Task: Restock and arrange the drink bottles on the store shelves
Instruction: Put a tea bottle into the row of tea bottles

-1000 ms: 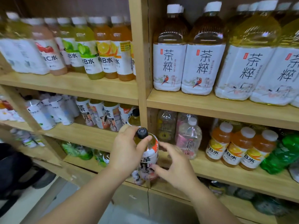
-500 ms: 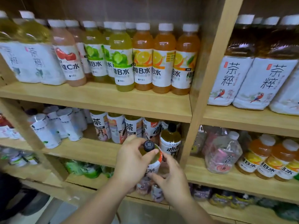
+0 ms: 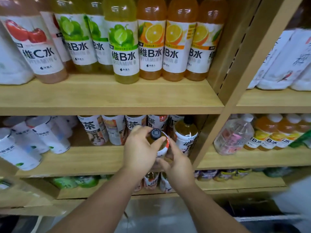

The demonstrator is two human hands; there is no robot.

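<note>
A small tea bottle [image 3: 161, 143] with a black cap and a red-and-white label stands at the front edge of the middle shelf [image 3: 94, 160]. My left hand [image 3: 140, 149] grips its neck and shoulder from the left. My right hand [image 3: 176, 163] holds its lower body from the right. Just behind and to the right stands a matching black-capped bottle [image 3: 185, 133]. A row of similar tea bottles [image 3: 107, 130] lines the shelf behind.
Vitamin drink bottles [image 3: 151, 46] in red, green and orange fill the upper shelf. White-labelled bottles [image 3: 33, 142] lean at the middle shelf's left. A wooden upright [image 3: 225, 91] divides the bays; orange bottles [image 3: 269, 133] and a clear bottle [image 3: 234, 135] sit right of it. More bottles [image 3: 151, 181] below.
The view has swung left and moved closer to the shelves. Both hands have carried the tea bottle up and onto the middle shelf's front edge, next to the black-capped bottle.
</note>
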